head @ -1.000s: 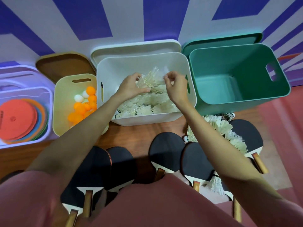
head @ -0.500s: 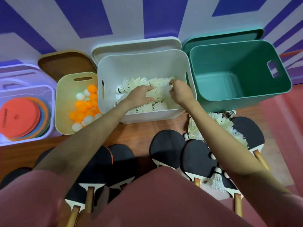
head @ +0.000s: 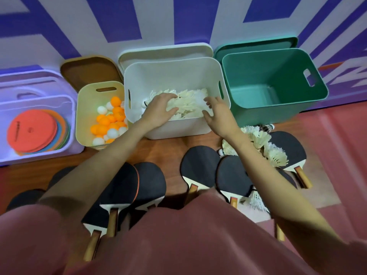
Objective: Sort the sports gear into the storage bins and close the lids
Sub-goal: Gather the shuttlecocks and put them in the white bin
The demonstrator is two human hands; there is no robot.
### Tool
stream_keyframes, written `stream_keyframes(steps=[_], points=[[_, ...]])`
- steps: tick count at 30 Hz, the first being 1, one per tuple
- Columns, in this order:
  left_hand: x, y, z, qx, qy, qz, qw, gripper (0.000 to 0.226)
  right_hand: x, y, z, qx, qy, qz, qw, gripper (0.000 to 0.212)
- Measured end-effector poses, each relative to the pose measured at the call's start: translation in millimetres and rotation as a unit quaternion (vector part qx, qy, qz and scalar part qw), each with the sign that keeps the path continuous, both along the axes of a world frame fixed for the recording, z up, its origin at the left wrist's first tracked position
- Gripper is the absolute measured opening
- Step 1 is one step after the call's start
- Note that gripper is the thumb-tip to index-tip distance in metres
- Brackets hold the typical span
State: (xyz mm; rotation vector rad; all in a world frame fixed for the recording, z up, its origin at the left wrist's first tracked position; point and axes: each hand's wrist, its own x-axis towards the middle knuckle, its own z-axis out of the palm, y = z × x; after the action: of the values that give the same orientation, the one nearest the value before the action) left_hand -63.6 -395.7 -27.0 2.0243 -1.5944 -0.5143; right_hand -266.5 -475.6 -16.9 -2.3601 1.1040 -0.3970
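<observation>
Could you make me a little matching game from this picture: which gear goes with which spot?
Things:
1. shuttlecocks under the hands
2. orange and white balls
3. flat coloured discs
4. black paddles

Places:
A. pale purple bin
B. floor, in front of the bins
C. white bin
D. cream bin

Pairs: 1-C, 2-D, 3-A, 4-B

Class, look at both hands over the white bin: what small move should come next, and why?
Probably lift the right hand out of the white bin and reach back to the loose shuttlecocks on the floor beside it. Both hands look open over the shuttlecocks already in the bin, with the left hand resting on them, while that pile is not yet sorted.
</observation>
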Motion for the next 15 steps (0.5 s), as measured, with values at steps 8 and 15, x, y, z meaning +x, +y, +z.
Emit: stream_keyframes(steps=[8,15], points=[[-63,82,2,-0.125,0.093,-0.005,0.988,0.025,-60,96,-22,-0.007,-0.062,-0.066,0.996,0.029],[-95,118,-41,-0.017,0.105,-0.102,0.989,0.031,-123,150,-55,0.049,0.032,-0.135,0.989,0.031]])
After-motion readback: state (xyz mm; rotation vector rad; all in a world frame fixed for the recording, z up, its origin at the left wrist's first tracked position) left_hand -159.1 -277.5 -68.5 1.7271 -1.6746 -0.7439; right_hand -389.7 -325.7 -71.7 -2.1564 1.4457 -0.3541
